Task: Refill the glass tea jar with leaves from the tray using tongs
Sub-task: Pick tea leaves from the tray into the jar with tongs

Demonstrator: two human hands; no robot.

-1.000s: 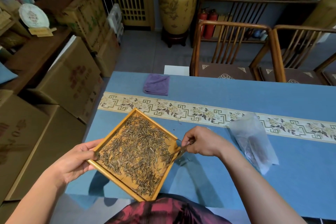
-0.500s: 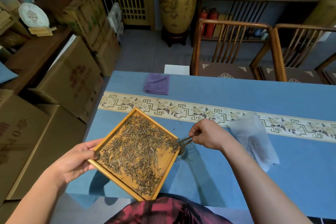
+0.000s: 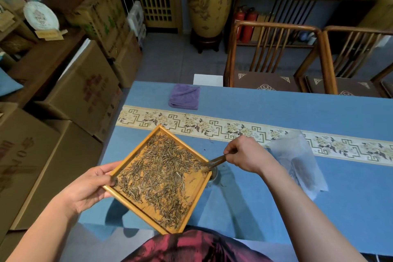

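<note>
A square wooden tray point(image 3: 196, 194) covered with dry tea leaves point(image 3: 161, 174) is held tilted above the blue table. My left hand point(image 3: 89, 187) grips its left corner, thumb on the rim. My right hand point(image 3: 244, 155) pinches thin metal tongs point(image 3: 213, 161), whose tips touch the leaves at the tray's right corner. The glass tea jar point(image 3: 213, 174) stands on the table just under that corner, mostly hidden by the tray.
A clear plastic bag point(image 3: 297, 166) with some leaves lies right of my right hand. A folded purple cloth point(image 3: 184, 97) sits at the table's far edge. Wooden chairs point(image 3: 274, 57) stand behind the table, cardboard boxes point(image 3: 85, 89) to the left.
My right hand has lifted and moved away from me, swinging the tongs round to reach the tray's right corner from the right. The tray has stayed nearly still.
</note>
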